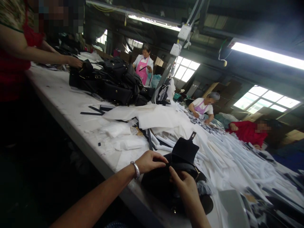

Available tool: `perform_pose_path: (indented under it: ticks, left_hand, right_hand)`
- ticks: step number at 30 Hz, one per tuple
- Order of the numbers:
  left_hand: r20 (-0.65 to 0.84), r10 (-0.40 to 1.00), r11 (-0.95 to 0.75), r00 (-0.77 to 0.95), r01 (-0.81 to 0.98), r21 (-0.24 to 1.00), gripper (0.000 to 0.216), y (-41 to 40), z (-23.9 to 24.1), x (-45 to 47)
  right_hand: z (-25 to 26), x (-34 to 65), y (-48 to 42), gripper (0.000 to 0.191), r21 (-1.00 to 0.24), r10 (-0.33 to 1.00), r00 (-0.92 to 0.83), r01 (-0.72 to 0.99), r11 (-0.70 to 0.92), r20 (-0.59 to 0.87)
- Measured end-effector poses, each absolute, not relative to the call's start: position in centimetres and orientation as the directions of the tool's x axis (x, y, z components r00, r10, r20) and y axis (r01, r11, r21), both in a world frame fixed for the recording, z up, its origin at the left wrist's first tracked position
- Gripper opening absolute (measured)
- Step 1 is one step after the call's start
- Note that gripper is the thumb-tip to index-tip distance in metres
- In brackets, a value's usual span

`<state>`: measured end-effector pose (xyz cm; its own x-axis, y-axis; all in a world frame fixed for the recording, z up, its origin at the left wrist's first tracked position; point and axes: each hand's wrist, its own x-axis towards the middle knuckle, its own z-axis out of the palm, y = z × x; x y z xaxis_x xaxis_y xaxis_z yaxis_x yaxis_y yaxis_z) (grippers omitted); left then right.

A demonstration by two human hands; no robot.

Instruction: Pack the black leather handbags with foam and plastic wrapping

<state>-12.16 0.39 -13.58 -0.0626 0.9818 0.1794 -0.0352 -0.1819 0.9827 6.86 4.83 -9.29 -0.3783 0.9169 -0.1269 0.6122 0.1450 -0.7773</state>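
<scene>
A black handbag [156, 185] lies at the near edge of the table, its flap [184, 151] raised with a metal clasp piece at the tip. My left hand [150, 162], with a silver bracelet on the wrist, pinches the bag's upper edge beside the strap. My right hand [185, 183] is closed on the same edge close by, its fingers partly behind the black strap [182, 167]. A gold-coloured buckle [197, 173] sits at the strap's right end. Crumpled clear plastic [203, 187] shows at the bag's right side. What lies between my fingertips is hidden.
White wrapping sheets [156, 117] and many white padded strips [237, 158] cover the long table [64, 98]. A heap of black bags [116, 82] stands farther left, where a co-worker's hand [75, 62] touches one. Other people work across the table. A slanted post [169, 68] carries sockets.
</scene>
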Motion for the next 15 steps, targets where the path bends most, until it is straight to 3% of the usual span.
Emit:
perform_pose_path:
  ticks: [15]
  left_hand:
    - [0.237, 0.969, -0.235, 0.074, -0.031, 0.972, 0.023, 0.7, -12.5, -13.2]
  right_hand:
    - [-8.9, 6.6, 3.7, 0.049, -0.828, 0.940, -0.316, 0.557, 0.070, -0.133]
